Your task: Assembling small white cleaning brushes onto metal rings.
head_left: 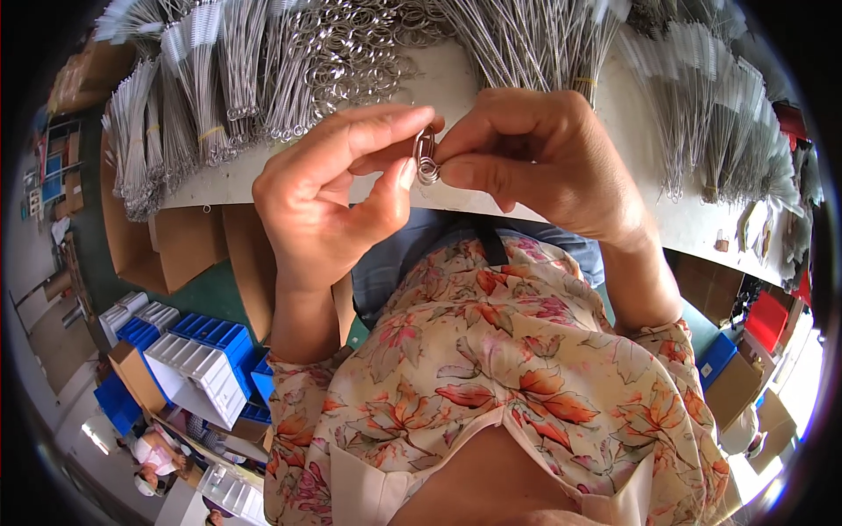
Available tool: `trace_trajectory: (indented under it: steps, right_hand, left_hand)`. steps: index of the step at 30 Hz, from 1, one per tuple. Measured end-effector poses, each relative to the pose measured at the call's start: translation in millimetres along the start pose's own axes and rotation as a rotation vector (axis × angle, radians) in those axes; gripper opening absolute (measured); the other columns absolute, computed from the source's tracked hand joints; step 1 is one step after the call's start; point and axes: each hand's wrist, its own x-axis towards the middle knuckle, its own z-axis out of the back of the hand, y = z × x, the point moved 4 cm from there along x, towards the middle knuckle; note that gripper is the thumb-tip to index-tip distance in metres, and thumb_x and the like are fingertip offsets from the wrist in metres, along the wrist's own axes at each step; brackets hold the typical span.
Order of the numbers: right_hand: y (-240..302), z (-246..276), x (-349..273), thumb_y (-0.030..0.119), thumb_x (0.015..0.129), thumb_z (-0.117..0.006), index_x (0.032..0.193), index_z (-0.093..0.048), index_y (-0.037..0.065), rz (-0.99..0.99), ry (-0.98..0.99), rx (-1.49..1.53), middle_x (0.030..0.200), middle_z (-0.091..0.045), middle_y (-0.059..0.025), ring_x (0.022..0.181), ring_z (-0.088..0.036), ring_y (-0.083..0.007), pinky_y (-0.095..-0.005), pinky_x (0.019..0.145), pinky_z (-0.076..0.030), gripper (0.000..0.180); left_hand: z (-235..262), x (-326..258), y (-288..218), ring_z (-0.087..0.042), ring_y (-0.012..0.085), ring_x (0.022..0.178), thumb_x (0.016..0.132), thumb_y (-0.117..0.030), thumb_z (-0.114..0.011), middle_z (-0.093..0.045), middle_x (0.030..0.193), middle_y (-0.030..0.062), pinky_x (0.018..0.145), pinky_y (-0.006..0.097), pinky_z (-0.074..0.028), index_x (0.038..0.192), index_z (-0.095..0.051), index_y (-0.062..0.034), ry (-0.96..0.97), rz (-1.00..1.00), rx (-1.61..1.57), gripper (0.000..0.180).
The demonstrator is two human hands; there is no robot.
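Note:
My left hand and my right hand meet in front of me at the table's near edge. Between their fingertips is a small set of shiny metal rings, with a narrow looped metal piece above them. The left thumb and index finger close on its left side, while the right thumb and bent index finger pinch it from the right. Fingertips cover part of it, so how the pieces join cannot be made out. Beyond my hands lies a heap of loose metal rings.
Bundles of twisted-wire brushes line the table's left, with more brushes on the right and wire stems at the back. Open cardboard boxes stand below left, near blue and white crates. Other people are farther off.

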Motion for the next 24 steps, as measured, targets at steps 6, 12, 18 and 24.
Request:
trace_trajectory:
  steps: [6,12,18,24]
  right_hand:
    - [-26,-11,6,0.005,0.076,-0.064,0.084,-0.063,0.003,0.18,-0.225,-0.441,0.072,-0.056,-0.0071,0.057,-0.054,-0.0177,-0.0267,0.053,-0.043,0.008]
    - [-64,-27,-19,0.004,0.067,-0.062,0.083,-0.062,0.008,0.519,-0.289,-1.055,0.074,-0.054,-0.0043,0.07,-0.054,-0.0188,-0.0311,0.059,-0.042,0.016]
    - [-62,-28,-22,0.006,0.061,-0.064,0.083,-0.061,0.008,0.623,-0.31,-1.103,0.078,-0.054,-0.0013,0.076,-0.053,-0.0185,-0.0329,0.068,-0.04,0.022]
    - [-50,-6,-19,0.007,0.067,-0.068,0.081,-0.061,0.009,0.628,-0.398,-0.975,0.072,-0.054,-0.0007,0.071,-0.053,-0.0188,-0.0315,0.064,-0.04,0.015]
  left_hand:
    - [16,-9,34,-0.061,0.0176,0.091,0.084,-0.001,-0.056,-0.061,0.1,0.0136,0.081,0.029,-0.049,0.109,-0.056,0.0042,0.071,0.454,-0.154,0.026]
    - [175,14,37,-0.06,0.0103,0.072,0.085,-0.009,-0.057,-0.063,0.084,0.0072,0.066,0.024,-0.05,0.099,-0.061,0.0008,-0.405,0.319,0.59,0.017]
    - [270,39,78,-0.05,0.0048,0.055,0.081,-0.024,-0.064,-0.06,0.068,-0.0002,0.046,0.02,-0.039,0.085,-0.063,-0.0012,-0.253,0.666,1.071,0.024]
    - [306,33,116,-0.047,0.0053,0.049,0.081,-0.018,-0.061,-0.054,0.061,-0.0002,0.039,0.018,-0.034,0.075,-0.06,-0.0034,-0.083,0.866,0.744,0.016]
